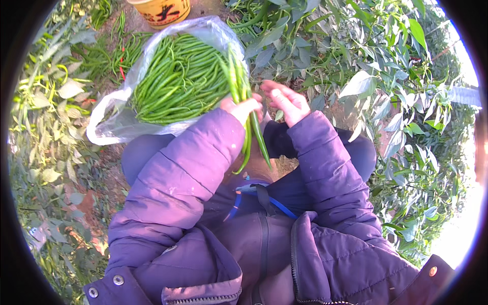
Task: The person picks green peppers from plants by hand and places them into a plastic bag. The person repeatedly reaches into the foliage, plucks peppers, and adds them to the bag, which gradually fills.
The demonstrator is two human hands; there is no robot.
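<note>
My left hand (pixel 242 108) is closed around a small bunch of long green chili peppers (pixel 256 131), whose ends stick out above and below the fist. Just right of it, my right hand (pixel 286 102) is raised with its fingers apart and nothing seen in it. Beside and partly behind the left hand lies a clear plastic bag (pixel 108 126), its mouth wide, filled with many long green peppers (pixel 183 80) laid mostly side by side. The tips of the held bunch overlap the bag's right edge.
A yellow bucket (pixel 162 15) bearing writing stands beyond the bag. More green peppers (pixel 131 47) lie on the soil to the bag's upper left. Leafy pepper plants (pixel 358 84) crowd the right side, and others (pixel 49 99) line the left. My bent knees flank the hands.
</note>
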